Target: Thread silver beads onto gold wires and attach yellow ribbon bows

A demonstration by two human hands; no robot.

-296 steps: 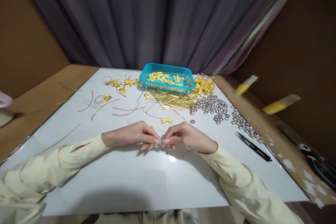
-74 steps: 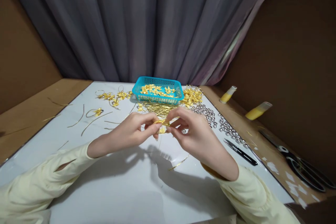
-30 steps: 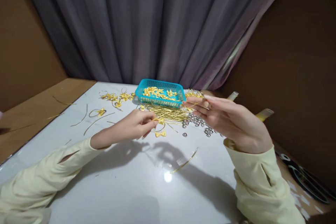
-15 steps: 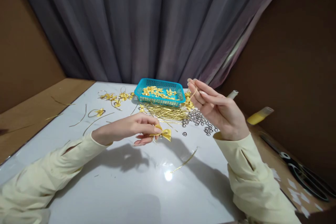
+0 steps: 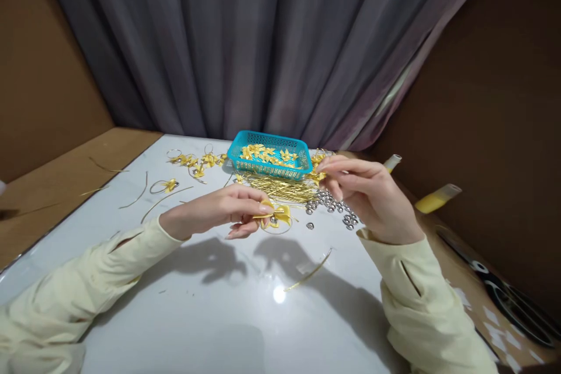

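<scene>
left hand (image 5: 219,210) pinched the yellow bow (image 5: 275,214); right hand (image 5: 368,196), well to its right, fingers closed on a thin gold cord (image 5: 322,174).

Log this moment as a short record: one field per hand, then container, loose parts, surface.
left hand: pinches a yellow bow above the table
right hand: raised beside the silver beads, fingers pinched; what it grips is too small to tell
container: blue basket holding yellow bows
loose parts: gold wire pile before the basket
surface: white table
</scene>
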